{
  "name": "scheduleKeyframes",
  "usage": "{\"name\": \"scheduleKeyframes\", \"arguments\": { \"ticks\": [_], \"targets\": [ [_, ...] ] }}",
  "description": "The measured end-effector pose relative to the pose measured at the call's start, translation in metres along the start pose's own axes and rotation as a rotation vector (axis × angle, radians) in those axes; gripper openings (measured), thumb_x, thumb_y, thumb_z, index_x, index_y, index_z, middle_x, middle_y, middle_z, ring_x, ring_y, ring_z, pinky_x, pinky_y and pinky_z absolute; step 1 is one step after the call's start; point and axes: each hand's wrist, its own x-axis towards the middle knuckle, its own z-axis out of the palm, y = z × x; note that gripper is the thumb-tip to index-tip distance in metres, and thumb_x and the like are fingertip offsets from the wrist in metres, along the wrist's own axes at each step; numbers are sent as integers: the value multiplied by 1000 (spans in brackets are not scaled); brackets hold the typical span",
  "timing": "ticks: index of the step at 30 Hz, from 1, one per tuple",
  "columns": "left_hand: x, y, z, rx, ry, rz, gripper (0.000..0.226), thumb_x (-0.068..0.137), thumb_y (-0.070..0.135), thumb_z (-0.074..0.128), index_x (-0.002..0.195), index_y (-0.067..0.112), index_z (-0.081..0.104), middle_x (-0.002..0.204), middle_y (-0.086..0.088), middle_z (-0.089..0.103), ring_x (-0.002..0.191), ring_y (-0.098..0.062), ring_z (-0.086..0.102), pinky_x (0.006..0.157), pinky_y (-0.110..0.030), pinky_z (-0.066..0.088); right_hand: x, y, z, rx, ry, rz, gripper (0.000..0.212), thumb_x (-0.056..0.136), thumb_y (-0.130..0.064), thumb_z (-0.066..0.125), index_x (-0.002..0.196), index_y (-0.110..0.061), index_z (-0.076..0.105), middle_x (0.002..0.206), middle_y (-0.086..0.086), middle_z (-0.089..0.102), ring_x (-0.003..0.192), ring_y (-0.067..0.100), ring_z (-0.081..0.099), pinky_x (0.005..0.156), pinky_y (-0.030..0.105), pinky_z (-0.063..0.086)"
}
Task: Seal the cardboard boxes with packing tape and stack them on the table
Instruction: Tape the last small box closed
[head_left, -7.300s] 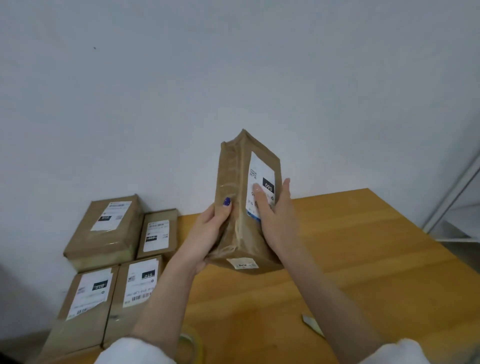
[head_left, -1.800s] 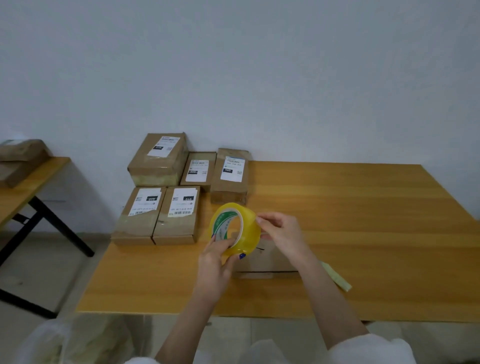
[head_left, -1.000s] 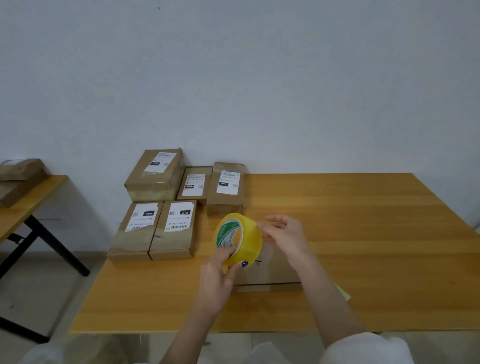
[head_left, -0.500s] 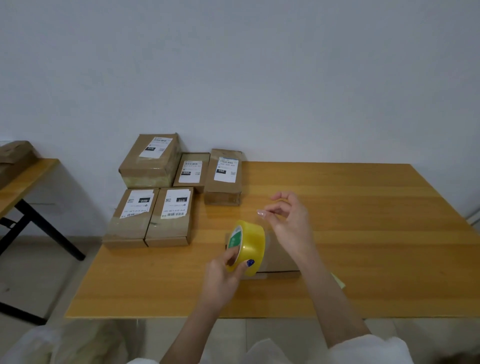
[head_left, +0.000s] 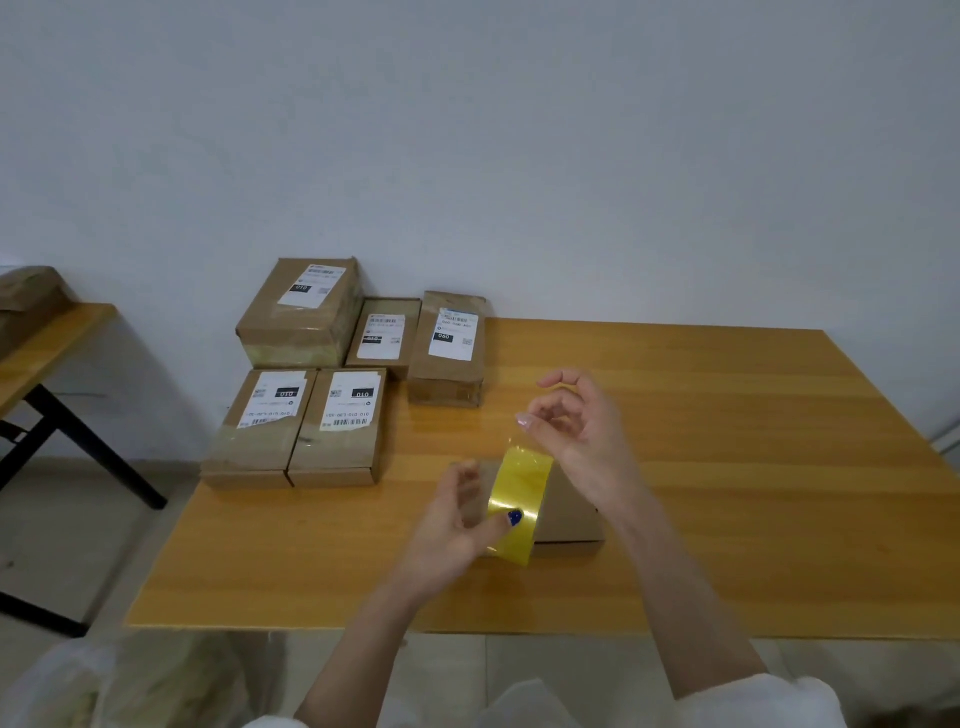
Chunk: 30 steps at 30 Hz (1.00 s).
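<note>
Left hand: the left hand (head_left: 452, 525) grips a yellow roll of packing tape (head_left: 519, 499). Its thumb, with a blue nail, is pressed on the roll's outer face. The other fingers are curled at the roll's left side and blurred.
Right hand: the right hand (head_left: 584, 426) is raised just above and right of the roll, its fingers curled and the tips close together. A faint clear strip seems to rise from the roll toward them. I cannot tell whether it is pinched.
Tape roll: held on edge at centre frame, over the near left part of the box below.
Open box: a plain brown cardboard box (head_left: 569, 512) lies flat on the orange-brown wooden table (head_left: 727, 467), near its front edge, partly hidden by the roll and the hands.
Labelled boxes: five taped brown cardboard boxes with white labels (head_left: 340, 426) sit close together at the table's far left corner. Two are in front and three behind, by the white wall (head_left: 519, 156).
Left edge: a second wooden table (head_left: 52, 338) carries a brown parcel (head_left: 26, 293).
</note>
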Motion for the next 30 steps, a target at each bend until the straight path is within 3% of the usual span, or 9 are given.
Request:
{"name": "scheduleKeyframes", "arguments": {
  "ticks": [3,5,8,11,14,17,20,22,30],
  "targets": [
    [8,20,-6,158,167,222,64,80,23,74,136,20,42,129,13,50,122,4,44,101,-17,38,0,-7,-1,-65,-55,-32,33,86,-9,70,98,-32,49,76,-14,68,82,7,64,87,22,46],
    [17,37,-9,229,238,381,44,78,25,72,120,23,58,116,13,60,111,7,52,93,-11,40,1,-11,-2,-83,-75,-37,32,87,-10,69,98,-32,49,77,-15,68,85,6,64,87,16,45],
    [32,53,-15,307,299,515,13,78,17,74,89,21,71,97,10,65,96,1,59,86,-15,43,1,-17,-5,-94,-66,-41,30,87,-11,69,98,-31,49,79,-12,69,88,8,64,81,8,43],
    [41,66,-24,293,246,504,14,82,8,70,82,21,67,91,9,66,90,-4,61,85,-20,47,3,-25,-12,-149,-62,-56,27,87,-15,69,101,-29,50,84,-8,70,88,7,63,77,3,39],
    [44,79,-33,232,84,423,14,84,10,68,95,16,62,97,3,70,95,-8,64,88,-22,49,4,-31,-16,-198,-80,-63,27,88,-16,68,106,-26,51,86,-7,71,87,2,61,74,-1,35],
    [48,83,-31,383,-57,382,29,79,16,75,105,18,64,97,5,71,94,-3,64,92,-24,48,2,-34,-16,-203,-76,-79,27,89,-13,67,106,-28,52,85,-6,70,88,3,61,75,0,36],
    [47,87,-27,401,-14,415,5,81,19,73,84,23,71,85,5,71,84,-6,65,86,-31,51,2,-39,-19,-221,-79,-93,28,88,-15,68,103,-33,52,86,-10,69,89,0,61,76,-1,35],
    [48,91,-27,346,-5,415,5,81,18,73,78,22,72,80,4,71,81,-10,66,82,-31,53,3,-41,-23,-221,-66,-101,29,87,-16,70,100,-34,52,85,-12,69,88,1,62,77,0,35],
    [49,98,-36,500,-28,471,17,84,3,67,93,16,74,85,0,73,81,-7,67,80,-21,53,7,-46,-25,-215,-32,-120,27,85,-15,71,102,-27,54,82,-10,71,85,-1,63,74,-1,35]
  ]
}}
